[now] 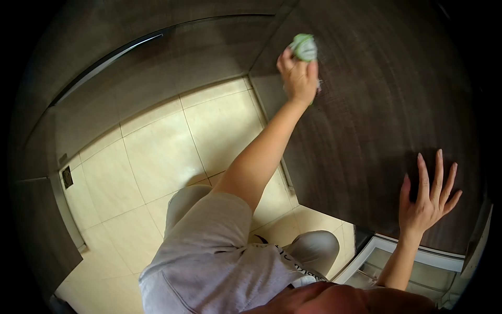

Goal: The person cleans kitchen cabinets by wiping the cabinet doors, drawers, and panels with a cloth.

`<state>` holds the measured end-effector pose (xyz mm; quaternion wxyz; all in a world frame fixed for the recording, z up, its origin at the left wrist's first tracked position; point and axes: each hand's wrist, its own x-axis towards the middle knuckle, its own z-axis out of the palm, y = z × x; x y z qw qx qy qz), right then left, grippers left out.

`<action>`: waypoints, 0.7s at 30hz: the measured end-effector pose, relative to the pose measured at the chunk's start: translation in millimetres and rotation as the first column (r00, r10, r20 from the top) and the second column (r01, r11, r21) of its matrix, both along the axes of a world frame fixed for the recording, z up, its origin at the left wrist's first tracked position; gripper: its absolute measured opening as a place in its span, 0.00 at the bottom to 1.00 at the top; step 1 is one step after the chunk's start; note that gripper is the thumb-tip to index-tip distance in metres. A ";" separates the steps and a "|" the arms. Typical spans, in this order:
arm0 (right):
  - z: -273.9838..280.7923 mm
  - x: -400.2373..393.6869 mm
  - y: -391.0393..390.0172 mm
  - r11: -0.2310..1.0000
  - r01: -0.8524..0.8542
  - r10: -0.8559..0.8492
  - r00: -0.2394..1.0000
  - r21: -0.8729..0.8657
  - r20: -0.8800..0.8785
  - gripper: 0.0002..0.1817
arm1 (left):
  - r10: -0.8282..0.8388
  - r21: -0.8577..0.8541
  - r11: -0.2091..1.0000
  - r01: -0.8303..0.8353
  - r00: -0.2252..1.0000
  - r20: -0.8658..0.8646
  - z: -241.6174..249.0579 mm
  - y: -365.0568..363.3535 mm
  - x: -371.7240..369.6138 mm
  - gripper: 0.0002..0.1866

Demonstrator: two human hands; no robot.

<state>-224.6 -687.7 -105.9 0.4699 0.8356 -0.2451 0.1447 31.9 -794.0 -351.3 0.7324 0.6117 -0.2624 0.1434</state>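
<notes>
My left hand (299,78) is stretched far out with its fingers wrapped around a crumpled green and white cloth (305,48). A bit of the cloth also sticks out beside the wrist. The hand and cloth are against the dark wood-grain panel (361,115), near its far left edge; slight blur hides the exact contact. Lower on the same panel, my right hand (428,196) lies flat with fingers spread and nothing in it. Its back faces me.
Cream floor tiles (162,152) stretch below on the left. Dark cabinet fronts (209,52) with a long metal handle strip (107,63) line the far side. A white-framed glass panel (381,256) is at the lower right. My knee (316,251) is close to the dark panel.
</notes>
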 end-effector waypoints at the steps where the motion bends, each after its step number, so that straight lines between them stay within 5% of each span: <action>1: -0.4 -0.5 -1.2 1.000 0.000 -0.001 1.000 -0.009 -0.001 0.20 | 0.096 0.071 0.993 -0.092 0.994 -0.058 -20.5 0.6 -7.2 0.14; 4: -1.5 1.1 -0.8 1.000 -0.004 0.004 1.000 -0.029 -0.002 0.20 | 0.030 0.193 0.981 0.008 0.981 -0.194 -32.6 23.1 -53.5 0.14; 6: -2.2 1.1 -2.3 0.998 0.003 -0.003 1.000 -0.059 -0.008 0.20 | -0.010 0.251 0.968 0.028 0.997 -0.071 -5.7 40.7 -89.8 0.19; 8: -2.7 0.2 -3.1 0.998 0.005 -0.006 1.000 -0.064 -0.012 0.20 | -0.234 -0.034 0.970 0.239 0.966 0.111 39.4 54.6 -105.1 0.18; 10: -2.4 0.1 -2.5 0.997 0.022 -0.023 1.000 -0.071 -0.012 0.19 | -0.210 -0.064 0.960 0.272 0.854 0.475 72.3 59.1 -77.0 0.18; 12: -1.4 0.7 -1.4 0.997 0.021 -0.022 1.000 -0.075 -0.009 0.18 | -0.158 -0.113 0.958 0.264 0.813 0.560 84.0 31.1 -32.4 0.20; 16: -2.1 0.8 -4.1 0.996 0.033 -0.034 0.999 -0.082 -0.014 0.17 | 0.139 -0.143 0.986 -0.089 0.908 0.395 66.8 -20.0 56.9 0.16; 21: -1.0 0.6 -3.1 0.996 0.027 -0.029 0.999 -0.084 -0.026 0.17 | 0.080 -0.005 0.997 -0.081 0.993 -0.086 -27.4 -30.2 69.1 0.18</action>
